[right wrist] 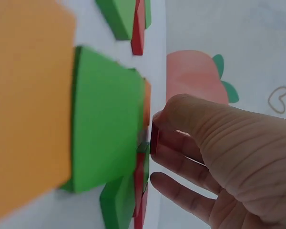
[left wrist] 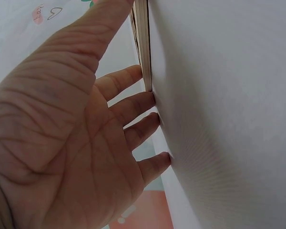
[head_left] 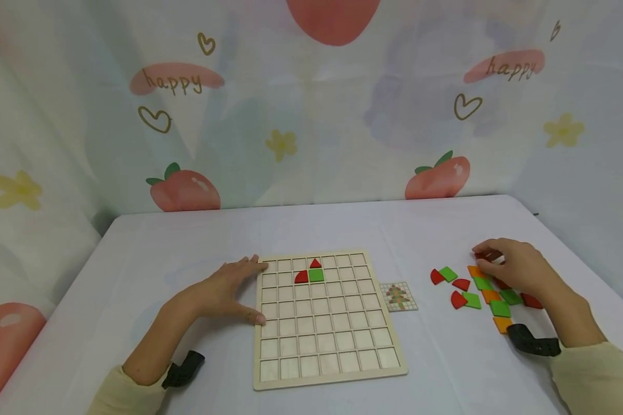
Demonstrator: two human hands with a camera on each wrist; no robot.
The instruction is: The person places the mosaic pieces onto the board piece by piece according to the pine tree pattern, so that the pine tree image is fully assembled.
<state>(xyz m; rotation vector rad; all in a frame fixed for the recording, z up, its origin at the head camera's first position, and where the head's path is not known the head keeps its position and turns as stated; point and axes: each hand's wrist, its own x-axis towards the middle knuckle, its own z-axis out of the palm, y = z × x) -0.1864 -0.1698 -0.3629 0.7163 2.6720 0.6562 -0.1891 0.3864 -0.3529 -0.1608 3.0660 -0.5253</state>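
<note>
A square wooden grid board (head_left: 330, 377) lies flat on the white table. Near its top row sit a red triangle (head_left: 315, 264), a red quarter-circle tile (head_left: 301, 277) and a green square tile (head_left: 316, 275). My left hand (head_left: 220, 291) rests spread along the board's left edge, its thumb (left wrist: 81, 38) and fingertips against the rim. Over the loose pieces at the right, my right hand (head_left: 519, 266) pinches a red tile (right wrist: 154, 137) between thumb and fingers; the tile is seen edge-on in the right wrist view, its outline partly hidden.
Beside the board's right edge lies a small pattern card (head_left: 398, 296) with a tree picture. Loose green tiles (head_left: 500, 309), orange tiles (head_left: 502, 324) and red quarter-circle tiles (head_left: 458, 300) are scattered at the right. A printed cloth (head_left: 311, 161) hangs behind the table.
</note>
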